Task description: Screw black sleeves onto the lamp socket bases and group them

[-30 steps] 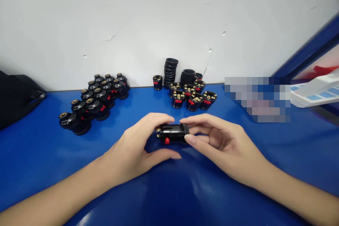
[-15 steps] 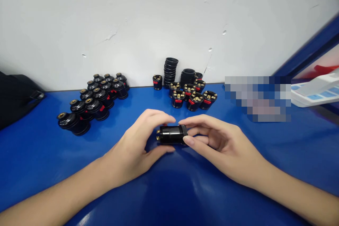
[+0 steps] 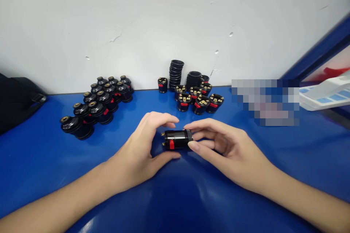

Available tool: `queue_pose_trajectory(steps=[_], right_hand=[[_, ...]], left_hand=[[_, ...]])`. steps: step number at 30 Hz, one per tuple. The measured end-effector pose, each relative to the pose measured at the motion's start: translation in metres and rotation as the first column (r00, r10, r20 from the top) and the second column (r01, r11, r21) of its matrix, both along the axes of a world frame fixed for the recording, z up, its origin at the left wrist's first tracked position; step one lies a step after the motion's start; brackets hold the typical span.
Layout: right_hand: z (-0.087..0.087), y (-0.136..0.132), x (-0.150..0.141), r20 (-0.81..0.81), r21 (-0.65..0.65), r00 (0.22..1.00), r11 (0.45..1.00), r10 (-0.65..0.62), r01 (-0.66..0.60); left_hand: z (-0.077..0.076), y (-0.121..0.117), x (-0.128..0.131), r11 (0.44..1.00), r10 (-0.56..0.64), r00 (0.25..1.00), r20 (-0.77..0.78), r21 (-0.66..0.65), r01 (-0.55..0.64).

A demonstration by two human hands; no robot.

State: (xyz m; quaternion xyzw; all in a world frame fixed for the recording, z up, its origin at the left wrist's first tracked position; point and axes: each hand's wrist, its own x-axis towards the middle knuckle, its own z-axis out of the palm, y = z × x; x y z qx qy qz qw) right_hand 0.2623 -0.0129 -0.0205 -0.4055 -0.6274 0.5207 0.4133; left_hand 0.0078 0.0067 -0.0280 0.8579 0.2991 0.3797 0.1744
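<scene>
A black lamp socket [image 3: 179,138] lies on its side in the air between my hands, its brass terminals to the left and a red switch facing me. My right hand [image 3: 226,147] grips the black ring at its right end between thumb and fingers. Curved around the terminal end, my left hand [image 3: 147,142] has thumb and fingers apart and does not appear to touch the socket. Behind them stand several open sockets [image 3: 201,103] with brass terminals up and red switches. Capped lamp sockets [image 3: 100,111] stand in rows on the left.
A tall stack of black rings [image 3: 175,74] and a shorter ring stack [image 3: 194,79] stand by the white wall [image 3: 164,18]. Black fabric [image 3: 19,102] lies at the far left of the blue table [image 3: 175,196]. At right are a blurred-out patch and a white-and-blue tray [image 3: 314,98].
The socket has turned about its long axis, so its red switch now faces me. My left fingers have opened slightly away from it. My right hand keeps its grip on the ring.
</scene>
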Motion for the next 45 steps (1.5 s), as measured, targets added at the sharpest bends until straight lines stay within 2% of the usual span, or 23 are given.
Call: queue_pose_trajectory(steps=[1,5,7,12,15,20,23,27,33,38,45], right_hand=[[0.000,0.000,-0.001,-0.002,-0.003,1.000,1.000,0.004,-0.004],[0.001,0.000,-0.004,-0.026,0.010,1.000,1.000,0.009,-0.009],[0.002,-0.001,-0.004,-0.032,0.026,0.999,1.000,0.011,-0.010],[0.003,-0.001,-0.002,-0.012,0.040,1.000,0.999,-0.006,0.006],[0.002,0.000,-0.002,-0.024,0.047,1.000,0.999,-0.005,0.007],[0.001,0.000,-0.003,-0.064,0.060,0.998,0.998,0.003,0.001],[0.001,-0.001,-0.003,-0.064,0.067,0.998,0.998,0.008,-0.004],[0.001,0.000,-0.004,-0.068,0.062,0.998,0.998,0.008,-0.004],[0.003,0.000,-0.002,-0.049,0.036,0.999,0.999,0.004,-0.002],[0.002,-0.001,-0.002,-0.043,0.040,0.999,0.999,0.016,-0.014],[0.001,-0.001,-0.003,-0.048,0.050,0.998,0.998,0.033,-0.031]], left_hand=[[0.001,0.000,0.000,1.000,0.007,1.000,-0.028,-0.016,-0.008],[0.011,-0.004,0.001,0.970,0.085,0.984,-0.155,-0.213,-0.117],[0.013,-0.005,0.002,0.961,0.088,0.978,-0.189,-0.244,-0.134],[0.006,-0.003,0.001,0.984,0.049,0.996,-0.070,-0.166,-0.060],[0.004,-0.002,0.000,0.992,0.068,0.997,-0.047,-0.099,-0.073],[0.009,-0.005,0.001,0.955,0.149,0.973,-0.174,-0.229,-0.187],[0.008,-0.005,0.000,0.962,0.113,0.985,-0.131,-0.232,-0.141],[0.004,-0.003,0.000,0.987,0.083,0.996,-0.032,-0.134,-0.086],[0.005,-0.005,-0.001,0.970,0.074,0.991,-0.110,-0.221,-0.097],[0.001,-0.002,-0.001,0.999,0.021,0.998,-0.066,-0.046,-0.024],[0.009,-0.004,-0.001,0.972,0.055,0.982,-0.183,-0.215,-0.094]])
